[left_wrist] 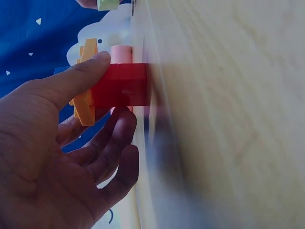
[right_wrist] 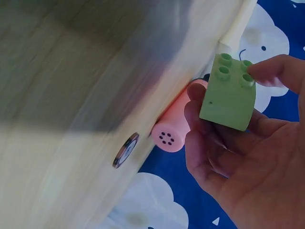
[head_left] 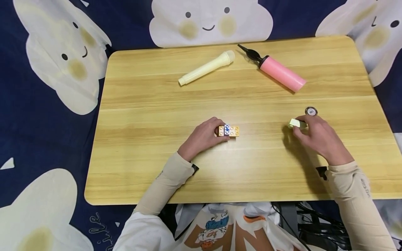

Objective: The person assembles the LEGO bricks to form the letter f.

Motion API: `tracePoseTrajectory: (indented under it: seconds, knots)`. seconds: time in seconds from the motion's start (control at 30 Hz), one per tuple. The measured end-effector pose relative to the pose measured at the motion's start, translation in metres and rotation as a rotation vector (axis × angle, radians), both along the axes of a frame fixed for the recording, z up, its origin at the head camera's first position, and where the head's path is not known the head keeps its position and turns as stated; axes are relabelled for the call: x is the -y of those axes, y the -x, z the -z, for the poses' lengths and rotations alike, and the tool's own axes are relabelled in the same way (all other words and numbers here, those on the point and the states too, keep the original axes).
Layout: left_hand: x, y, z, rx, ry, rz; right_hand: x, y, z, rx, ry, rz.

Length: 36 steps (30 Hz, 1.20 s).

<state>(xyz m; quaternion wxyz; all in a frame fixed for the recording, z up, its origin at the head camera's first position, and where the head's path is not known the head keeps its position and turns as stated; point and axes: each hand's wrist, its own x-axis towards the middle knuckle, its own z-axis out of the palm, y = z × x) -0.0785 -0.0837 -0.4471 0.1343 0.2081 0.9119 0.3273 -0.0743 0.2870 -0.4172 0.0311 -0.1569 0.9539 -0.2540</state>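
The brick stack stands on the counter at the left hand's fingertips, pinched by thumb and fingers; the right hand pinches the green brick above the counter, near the round chip.

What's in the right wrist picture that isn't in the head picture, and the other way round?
Only the right wrist view shows the dark dots on the end of the pink pump. Only the head view shows the left hand gripping the brick stack. Both show the right hand, the green brick it holds, the round chip and that pump.
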Motion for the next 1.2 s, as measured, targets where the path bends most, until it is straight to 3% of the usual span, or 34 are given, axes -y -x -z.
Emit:
tracePoseTrajectory:
  seconds: [0.17, 0.33, 0.7, 0.83, 1.0, 1.2]
  knots:
    - [0.0, -0.001, -0.002, 0.009, 0.001, -0.007, 0.008, 0.0, -0.002, 0.001, 0.034, -0.033]
    - [0.0, -0.002, -0.001, 0.01, -0.008, 0.009, 0.019, -0.004, -0.005, -0.073, 0.073, -0.096]
    - [0.0, -0.003, -0.003, -0.01, 0.002, 0.006, 0.038, -0.001, -0.006, -0.124, 0.261, -0.154]
    - [0.0, -0.003, -0.002, -0.011, 0.009, 0.007, 0.042, -0.003, -0.008, 0.01, 0.377, -0.103]
    - [-0.001, -0.003, -0.002, -0.006, 0.019, 0.009, 0.05, -0.006, -0.013, 0.271, 0.492, 0.009]
    - [-0.001, -0.003, -0.004, -0.006, 0.026, 0.009, 0.064, -0.01, -0.017, 0.516, 0.483, 0.077]
